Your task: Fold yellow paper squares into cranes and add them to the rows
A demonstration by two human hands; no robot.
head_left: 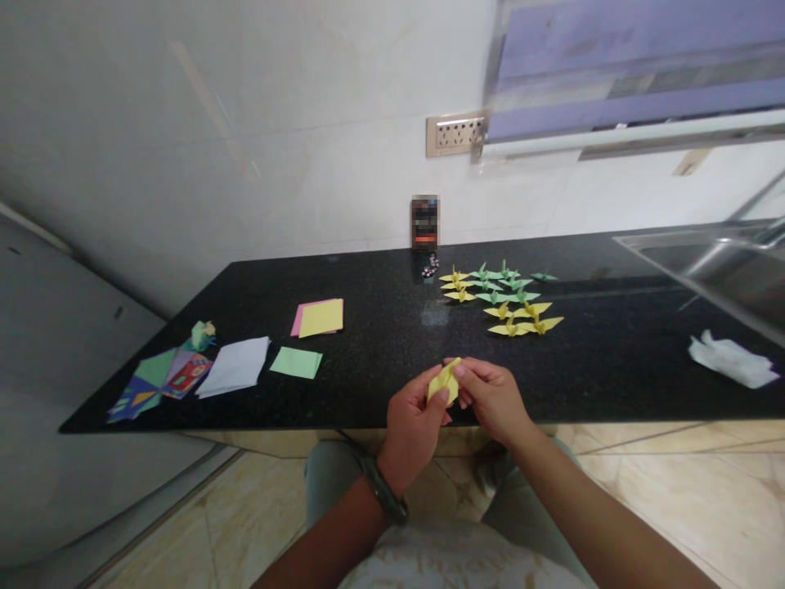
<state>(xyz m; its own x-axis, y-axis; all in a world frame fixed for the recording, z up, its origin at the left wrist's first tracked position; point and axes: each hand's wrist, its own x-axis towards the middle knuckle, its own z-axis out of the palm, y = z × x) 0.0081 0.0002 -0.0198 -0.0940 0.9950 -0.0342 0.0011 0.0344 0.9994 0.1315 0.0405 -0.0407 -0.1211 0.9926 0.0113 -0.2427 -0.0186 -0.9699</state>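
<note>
Between my hands, above the front edge of the black countertop (380, 343), is a partly folded piece of yellow origami paper (442, 386). My left hand (414, 415) pinches its left and lower side, thumb on top. At its upper right, my right hand (495, 397) grips a narrow pointed part between thumb and fingers. Beyond the hands, slightly right, stand several yellow paper cranes (510, 327) and several green paper cranes (487, 285) in close rows. The fingertips under the paper are partly hidden.
On the left lie yellow square sheets (322, 317) over pink ones, green paper (296, 362), white paper (234, 366) and a colourful packet (150, 380). A dark box-like object (425, 222) leans against the wall. A crumpled tissue (733, 360) and a sink (724, 262) are at right.
</note>
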